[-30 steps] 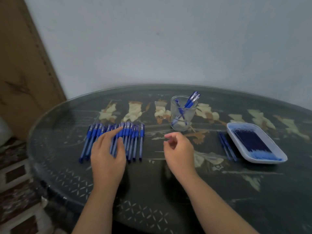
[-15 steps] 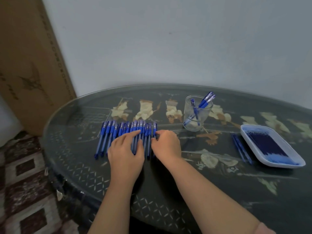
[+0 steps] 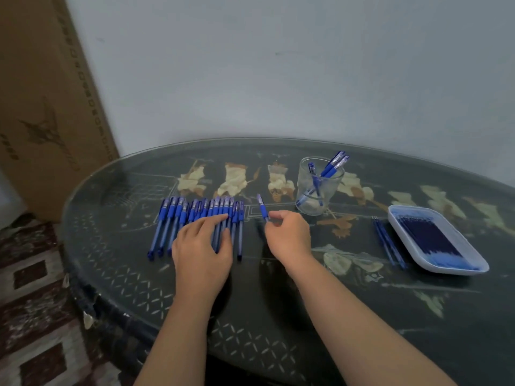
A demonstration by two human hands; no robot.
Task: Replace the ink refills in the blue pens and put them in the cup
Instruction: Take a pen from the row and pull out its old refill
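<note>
A row of several blue pens (image 3: 178,218) lies side by side on the dark glass-topped table (image 3: 278,302). My left hand (image 3: 202,246) rests flat on the right part of that row, fingers straight. My right hand (image 3: 288,236) pinches one blue pen (image 3: 262,207) just right of the row, its capped end pointing away from me. A clear glass cup (image 3: 317,188) behind my right hand holds three blue pens. A white tray (image 3: 479,266) at the right holds many dark blue refills (image 3: 426,238).
A few loose refills (image 3: 387,243) lie on the table just left of the tray. A tall cardboard box (image 3: 47,107) leans against the wall at the left. Patterned floor shows past the table's left edge.
My right hand reached into the right end of the row, took one pen and drew it out to the right. My left hand stayed on the row. The camera shifted left.
</note>
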